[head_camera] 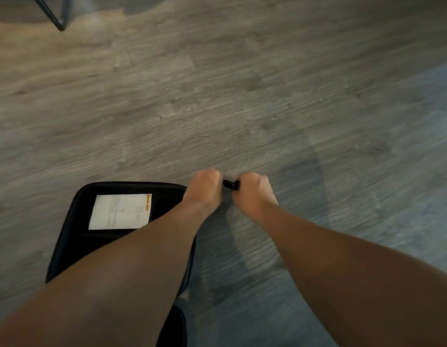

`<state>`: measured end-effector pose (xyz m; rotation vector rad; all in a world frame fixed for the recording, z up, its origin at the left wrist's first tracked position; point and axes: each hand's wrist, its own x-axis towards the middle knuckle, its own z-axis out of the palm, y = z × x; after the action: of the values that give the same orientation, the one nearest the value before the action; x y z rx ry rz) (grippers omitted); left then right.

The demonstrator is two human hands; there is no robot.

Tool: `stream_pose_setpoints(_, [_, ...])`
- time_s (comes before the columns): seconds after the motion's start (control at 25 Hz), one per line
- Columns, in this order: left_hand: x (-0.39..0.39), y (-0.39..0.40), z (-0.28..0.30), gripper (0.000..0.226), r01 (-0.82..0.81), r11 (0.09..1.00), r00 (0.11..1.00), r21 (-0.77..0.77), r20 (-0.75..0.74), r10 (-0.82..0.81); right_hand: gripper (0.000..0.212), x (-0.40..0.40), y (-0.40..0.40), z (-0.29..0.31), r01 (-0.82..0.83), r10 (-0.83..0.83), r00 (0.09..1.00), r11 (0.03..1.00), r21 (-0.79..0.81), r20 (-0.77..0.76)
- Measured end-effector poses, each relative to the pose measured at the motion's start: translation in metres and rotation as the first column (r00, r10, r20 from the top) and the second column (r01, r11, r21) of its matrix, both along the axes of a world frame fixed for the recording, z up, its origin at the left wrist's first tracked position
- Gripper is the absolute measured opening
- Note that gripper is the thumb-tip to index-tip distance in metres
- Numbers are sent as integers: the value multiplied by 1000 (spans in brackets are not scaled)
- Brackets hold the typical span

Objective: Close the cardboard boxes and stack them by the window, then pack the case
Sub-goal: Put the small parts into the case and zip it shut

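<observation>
Down on the grey wood floor (242, 96), the left hand (204, 187) and right hand (253, 192) each curl tight round an end of a small black object (231, 184) held between them. Just left of the hands lies the black case (77, 221), open, a white paper sheet (120, 211) inside it; the left forearm crosses over it.

The case (74, 246) lies on the floor (242, 108) at seven o'clock, with a paper (120, 211) inside it.
</observation>
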<state>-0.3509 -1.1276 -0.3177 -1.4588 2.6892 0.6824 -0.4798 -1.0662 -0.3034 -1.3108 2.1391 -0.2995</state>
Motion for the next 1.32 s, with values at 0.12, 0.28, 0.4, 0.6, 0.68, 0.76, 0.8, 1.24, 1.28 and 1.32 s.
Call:
stream_pose_setpoints(0.12, [17,-4,15,14,-53,998,998,-29,-40,52,13,9,-7,15,-67,67,998,997,-43,-8])
stream_pose_setpoints(0.28, [72,-7,36,18,-119,992,990,-31,-72,117,11,47,-18,34,-204,205,979,974,-96,-1])
stream_pose_setpoints(0.4, [116,-1,41,18,-207,978,976,2,-66,207,8,88,-21,36,-281,282,959,956,-81,8])
stream_pose_setpoints(0.6, [187,26,29,17,-223,974,975,39,-9,223,17,149,-15,24,-444,443,896,895,-45,-33])
stream_pose_setpoints(0.68, [201,36,25,18,-226,971,974,76,8,226,20,160,-14,16,-487,485,871,873,-7,-72])
stream_pose_setpoints(0.76, [210,40,23,16,-238,968,971,82,-13,239,24,164,-17,13,-498,496,863,867,9,-94])
stream_pose_setpoints(0.8, [215,41,23,16,-252,965,966,72,-32,255,26,165,-22,14,-498,496,863,867,-3,-93])
stream_pose_setpoints(1.24, [256,69,20,7,-212,977,941,-24,264,211,44,152,-46,22,-641,623,724,766,45,-296])
stream_pose_setpoints(1.28, [258,67,22,8,-224,974,932,-30,287,223,49,151,-45,22,-650,632,714,759,52,-303])
stream_pose_setpoints(1.32, [260,65,23,12,-242,970,922,-33,304,241,53,149,-44,21,-659,640,699,750,62,-319])
